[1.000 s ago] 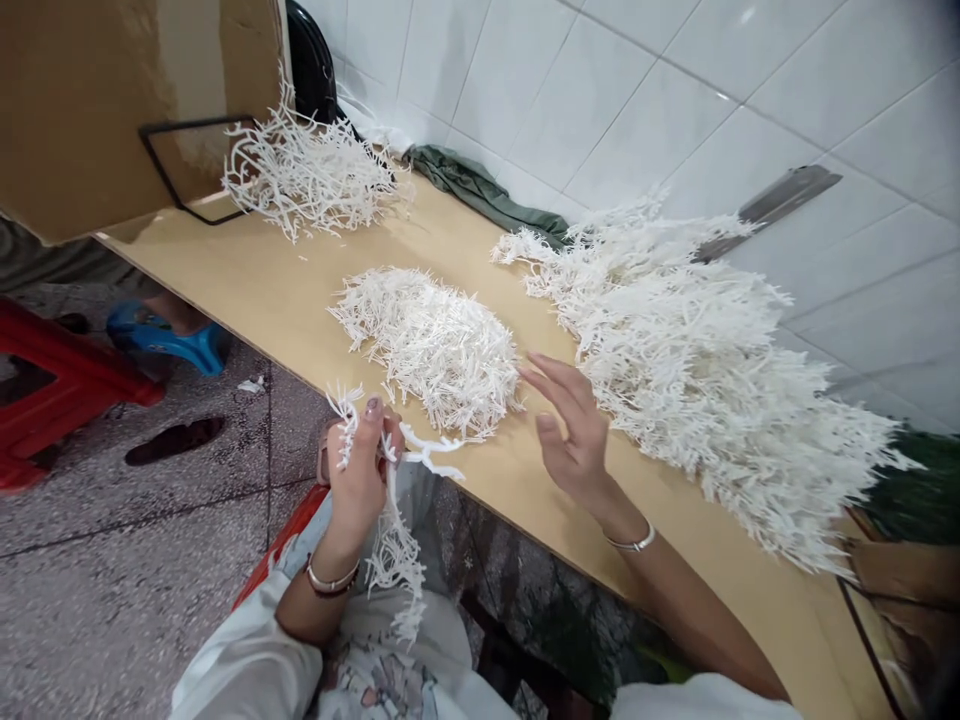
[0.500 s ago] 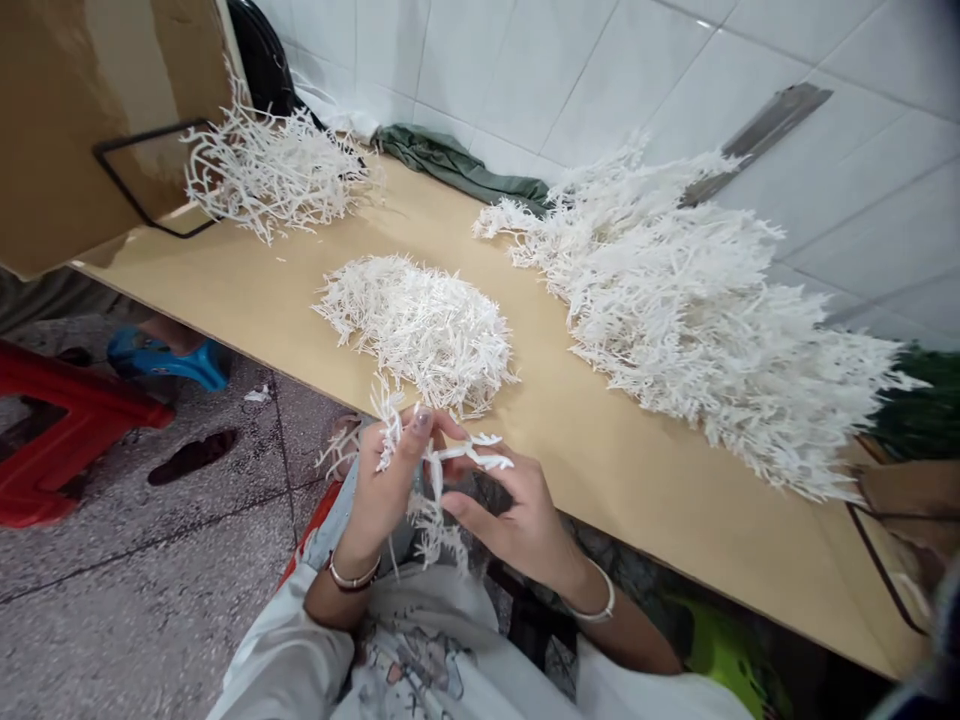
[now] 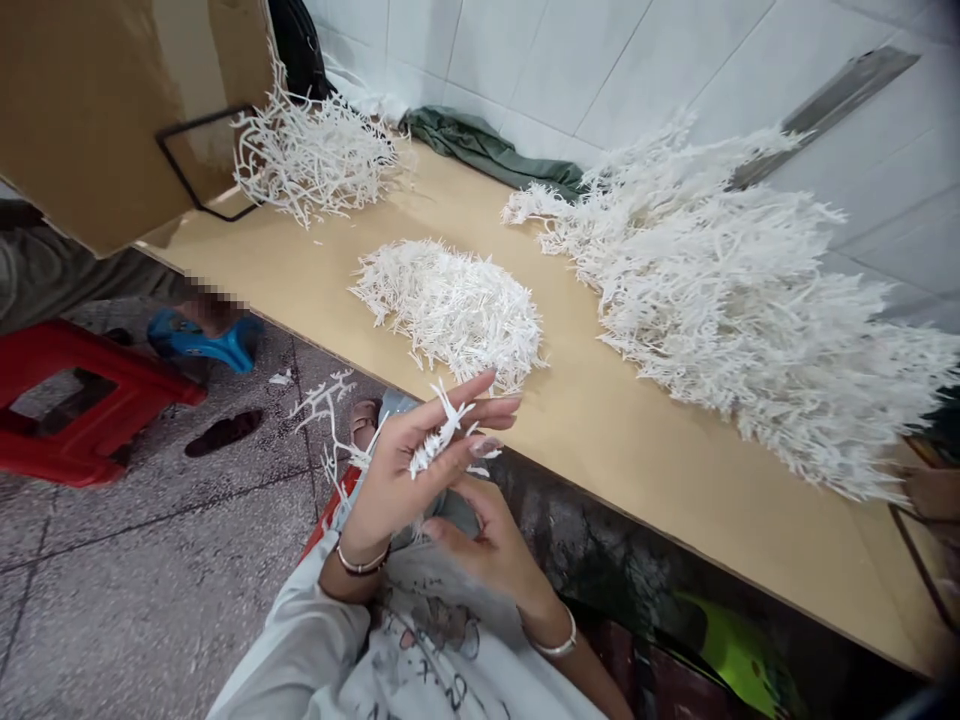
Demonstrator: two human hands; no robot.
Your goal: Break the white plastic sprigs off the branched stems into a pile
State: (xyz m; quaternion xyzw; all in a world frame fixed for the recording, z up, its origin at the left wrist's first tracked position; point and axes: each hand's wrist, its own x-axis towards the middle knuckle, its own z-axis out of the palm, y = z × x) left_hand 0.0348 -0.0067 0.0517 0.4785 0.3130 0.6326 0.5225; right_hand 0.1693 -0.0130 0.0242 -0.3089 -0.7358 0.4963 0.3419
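Note:
My left hand is closed around a small bunch of white plastic twig tips, which sticks out between thumb and fingers. Out of the back of that hand, on the left side, hangs a longer white branched stem. Just below and to the right is my right hand, its thumb apart from the fingers. The right fingertips pass partly behind the left hand, and I see nothing held there. Beyond both hands a pile of short white twig tips lies on the tan tabletop.
A big heap of white branches leans against the tiled wall at right. Bare stems lie at the back left beside a cardboard box. Green cloth runs along the wall. A red stool stands on the floor at left.
My right hand has drawn down and away from the white forked sprig it was touching. The left hand has turned, its fingers now stretched toward the right over the bunch. The view has shifted slightly.

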